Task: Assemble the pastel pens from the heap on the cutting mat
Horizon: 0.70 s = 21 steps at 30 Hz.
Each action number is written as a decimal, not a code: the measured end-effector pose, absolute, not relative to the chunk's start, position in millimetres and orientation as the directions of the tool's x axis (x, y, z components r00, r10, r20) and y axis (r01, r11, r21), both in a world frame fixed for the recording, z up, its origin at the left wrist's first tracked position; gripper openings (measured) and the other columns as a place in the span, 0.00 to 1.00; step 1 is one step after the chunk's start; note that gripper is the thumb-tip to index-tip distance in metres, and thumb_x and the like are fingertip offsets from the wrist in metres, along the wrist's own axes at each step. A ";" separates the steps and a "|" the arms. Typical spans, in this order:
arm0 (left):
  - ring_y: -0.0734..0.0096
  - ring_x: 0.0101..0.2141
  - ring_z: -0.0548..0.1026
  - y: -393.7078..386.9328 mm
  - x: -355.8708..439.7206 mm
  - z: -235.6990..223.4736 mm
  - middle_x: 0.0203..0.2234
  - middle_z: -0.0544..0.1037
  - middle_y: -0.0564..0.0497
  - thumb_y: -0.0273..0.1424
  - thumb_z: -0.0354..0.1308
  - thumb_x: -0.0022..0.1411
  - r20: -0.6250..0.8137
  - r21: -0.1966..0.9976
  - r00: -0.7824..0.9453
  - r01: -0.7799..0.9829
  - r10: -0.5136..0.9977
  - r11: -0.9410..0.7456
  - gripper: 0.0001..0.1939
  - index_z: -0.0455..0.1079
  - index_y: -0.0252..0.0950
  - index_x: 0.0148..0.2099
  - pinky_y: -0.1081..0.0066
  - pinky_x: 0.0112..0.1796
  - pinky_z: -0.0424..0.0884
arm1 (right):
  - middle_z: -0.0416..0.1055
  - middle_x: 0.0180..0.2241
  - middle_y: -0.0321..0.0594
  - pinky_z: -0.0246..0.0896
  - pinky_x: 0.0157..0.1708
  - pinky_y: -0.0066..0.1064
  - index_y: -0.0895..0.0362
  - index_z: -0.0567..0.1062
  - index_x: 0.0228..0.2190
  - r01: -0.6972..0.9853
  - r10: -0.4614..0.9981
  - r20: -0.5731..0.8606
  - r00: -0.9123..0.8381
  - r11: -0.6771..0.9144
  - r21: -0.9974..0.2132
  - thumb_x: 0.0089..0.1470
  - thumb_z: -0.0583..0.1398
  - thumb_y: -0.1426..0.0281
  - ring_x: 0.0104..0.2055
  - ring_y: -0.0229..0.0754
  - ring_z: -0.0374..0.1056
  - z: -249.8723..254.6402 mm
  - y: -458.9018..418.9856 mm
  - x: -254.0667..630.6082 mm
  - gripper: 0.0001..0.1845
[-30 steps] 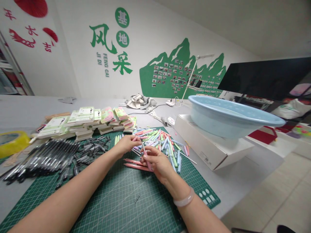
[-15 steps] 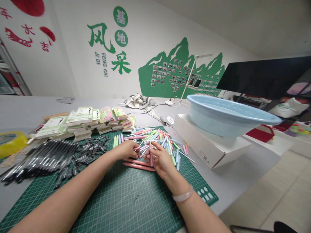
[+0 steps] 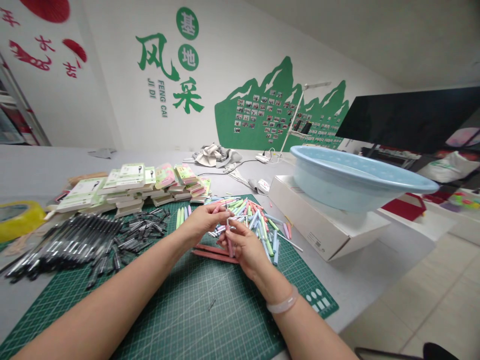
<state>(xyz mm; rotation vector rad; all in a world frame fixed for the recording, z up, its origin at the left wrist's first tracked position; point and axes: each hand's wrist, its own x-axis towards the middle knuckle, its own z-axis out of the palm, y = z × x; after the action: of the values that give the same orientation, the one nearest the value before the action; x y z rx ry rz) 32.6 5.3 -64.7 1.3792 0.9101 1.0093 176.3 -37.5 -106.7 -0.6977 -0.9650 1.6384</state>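
Left hand [image 3: 200, 221] — pink piece [image 3: 216, 210]; right hand [image 3: 246, 249] — pink tube [image 3: 229, 243]; inside mat [image 3: 172, 305] edges.

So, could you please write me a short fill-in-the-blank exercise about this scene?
The blue basin rests on a white ____.
The gridded mat is coloured ____.
The pale bracelet circles the person's ____ wrist.
The right hand holds a slim barrel coloured ____.

Missing words: box; green; right; pink.

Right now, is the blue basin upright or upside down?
Upright: the blue basin sits on the white box, rim uppermost, inside visible.
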 end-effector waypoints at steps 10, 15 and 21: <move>0.81 0.17 0.49 -5.1 24.7 -33.4 0.14 0.54 0.59 0.39 0.61 0.51 0.226 0.974 0.240 -0.045 0.944 -0.222 0.17 0.62 0.34 0.20 0.74 0.20 0.44 | 0.75 0.33 0.42 0.61 0.42 0.35 0.58 0.76 0.34 -0.390 0.950 0.142 -0.278 0.024 -0.921 0.41 0.66 0.68 0.36 0.41 0.70 -99.6 -41.8 174.3 0.15; 0.81 0.18 0.52 -17.7 18.4 -10.7 0.15 0.59 0.57 0.37 0.62 0.50 0.310 0.950 0.247 -0.110 0.918 -0.292 0.18 0.59 0.34 0.19 0.75 0.21 0.47 | 0.75 0.34 0.40 0.60 0.44 0.37 0.56 0.77 0.31 -0.284 0.944 0.253 -0.212 0.188 -0.940 0.43 0.64 0.72 0.39 0.43 0.69 -91.8 -45.7 176.7 0.09; 0.77 0.22 0.60 -25.8 9.3 1.3 0.20 0.69 0.52 0.37 0.63 0.49 0.338 0.940 0.225 -0.047 0.914 -0.337 0.12 0.70 0.33 0.25 0.75 0.23 0.54 | 0.74 0.36 0.38 0.56 0.50 0.40 0.53 0.79 0.28 -0.243 0.918 0.340 -0.202 0.290 -0.926 0.42 0.63 0.75 0.45 0.45 0.67 -84.5 -49.7 177.5 0.08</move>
<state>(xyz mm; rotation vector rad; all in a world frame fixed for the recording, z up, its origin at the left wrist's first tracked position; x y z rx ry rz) 9.3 -25.8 1.3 1.5526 0.8443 1.2772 177.5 -49.7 -84.5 -0.6909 -1.3581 1.2235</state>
